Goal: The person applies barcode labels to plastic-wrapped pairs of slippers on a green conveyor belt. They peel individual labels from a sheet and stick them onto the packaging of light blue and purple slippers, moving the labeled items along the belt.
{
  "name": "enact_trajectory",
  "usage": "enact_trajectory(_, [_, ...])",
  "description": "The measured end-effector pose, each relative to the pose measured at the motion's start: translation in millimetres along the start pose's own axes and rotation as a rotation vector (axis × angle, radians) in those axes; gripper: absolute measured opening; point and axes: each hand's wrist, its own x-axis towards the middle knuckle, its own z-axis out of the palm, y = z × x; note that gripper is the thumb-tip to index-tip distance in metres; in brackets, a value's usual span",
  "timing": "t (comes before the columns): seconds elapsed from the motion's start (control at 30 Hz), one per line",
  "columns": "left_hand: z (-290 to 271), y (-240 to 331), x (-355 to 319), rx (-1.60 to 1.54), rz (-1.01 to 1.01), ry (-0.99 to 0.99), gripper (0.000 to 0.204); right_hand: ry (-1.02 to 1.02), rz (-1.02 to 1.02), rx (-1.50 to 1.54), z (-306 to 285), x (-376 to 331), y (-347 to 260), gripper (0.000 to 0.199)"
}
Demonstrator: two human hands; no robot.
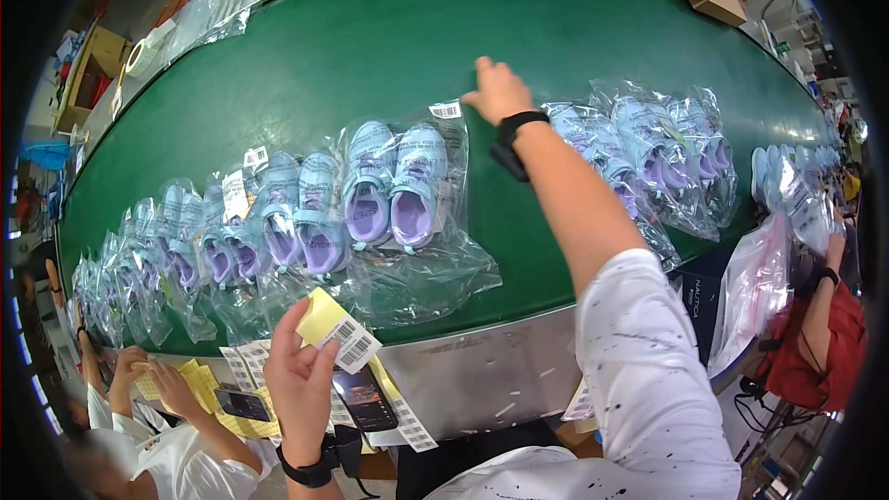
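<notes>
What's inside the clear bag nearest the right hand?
The clear bag holds a pair of lilac shoes, openings up, by the right hand. Crinkled plastic hides their soles and anything beneath them.

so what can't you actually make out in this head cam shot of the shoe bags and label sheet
- Right hand: fingertips hidden behind the hand itself, so whether it touches the bagged shoes or only the green belt is unclear.
- Label sheet in the left hand: print too small.
- Far-left bags: bent and blurred by the fisheye rim.
- Dark phone: partly covered by the left hand.
</notes>
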Motion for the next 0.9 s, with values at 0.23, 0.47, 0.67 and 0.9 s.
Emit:
enact_trajectory(0.23, [-9.8, -14.0, -10.1, -0.14, 0.083, 0.019, 0.048, 0.219, -0.118, 0.28, -84.7, -83.6, 168.1, 0.025])
enact_trajectory(0.47, [3.4, -18.7, -12.5, -0.165, 0.013, -0.022, 0.031, 0.188, 0.082, 0.265, -44.6, -178.4, 144.0, 0.045])
enact_trajectory(0.67, [39.1, 4.8, -7.0, -0.13, 0.017, -0.116, 0.029, 0.172, -0.195, 0.461, -70.2, -201.0, -2.2, 0.038])
enact_trajectory(0.9, [66.9, 29.8, -9.3, -0.1, 0.032, -0.26, 0.023, -0.046, -0.416, 1.008, -124.8, -257.9, -63.2, 0.013])
